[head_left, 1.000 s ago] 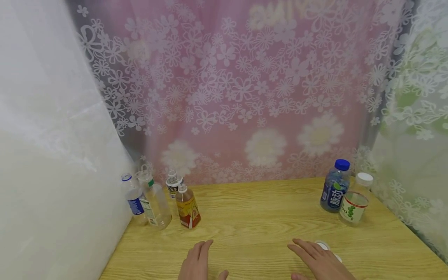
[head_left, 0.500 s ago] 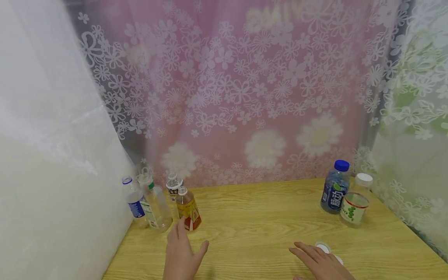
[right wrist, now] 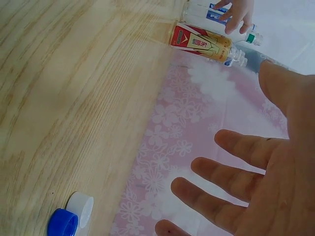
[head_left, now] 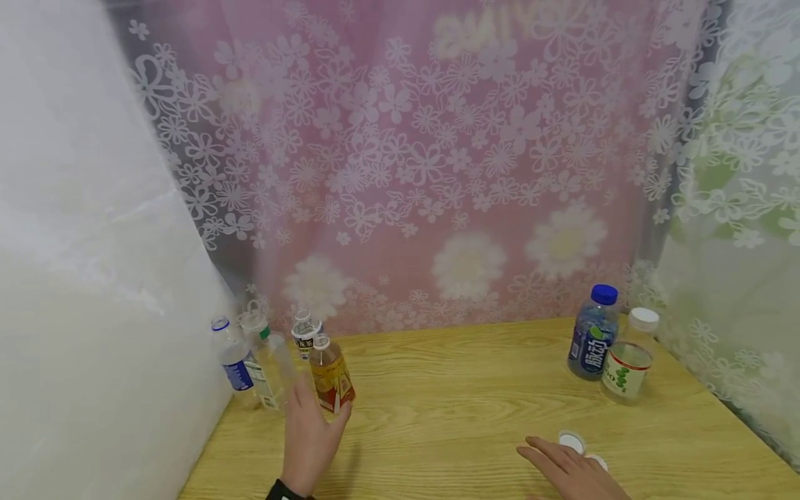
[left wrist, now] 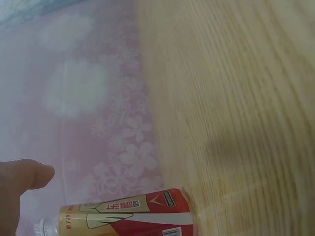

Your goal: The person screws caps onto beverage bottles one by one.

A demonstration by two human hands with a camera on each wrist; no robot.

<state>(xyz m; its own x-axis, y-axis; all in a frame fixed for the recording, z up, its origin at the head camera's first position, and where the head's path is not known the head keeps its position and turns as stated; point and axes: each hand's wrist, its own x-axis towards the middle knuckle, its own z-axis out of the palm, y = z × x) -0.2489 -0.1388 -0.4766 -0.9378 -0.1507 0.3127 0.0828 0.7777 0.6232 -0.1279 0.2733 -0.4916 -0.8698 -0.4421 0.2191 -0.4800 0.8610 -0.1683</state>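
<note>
My left hand reaches out with fingers and thumb apart, close in front of a small drink bottle with a gold and red label and no cap. Whether its fingers touch a bottle is unclear. In the left wrist view, the thumb is near that bottle. Left of it stand a tall clear bottle with a green ring, partly behind my fingers, and a blue-labelled clear bottle. My right hand hovers with spread fingers, holding nothing, beside loose bottle caps.
Another uncapped clear bottle stands behind the gold and red one. At the right stand a blue-capped bottle and a white-capped bottle. White sheeting borders the wooden table on the left, a pink floral curtain behind.
My left hand has moved forward and left toward the bottles, its thumb spreading from the fingers. The right hand has stayed nearly in place. The bottles stand where they were.
</note>
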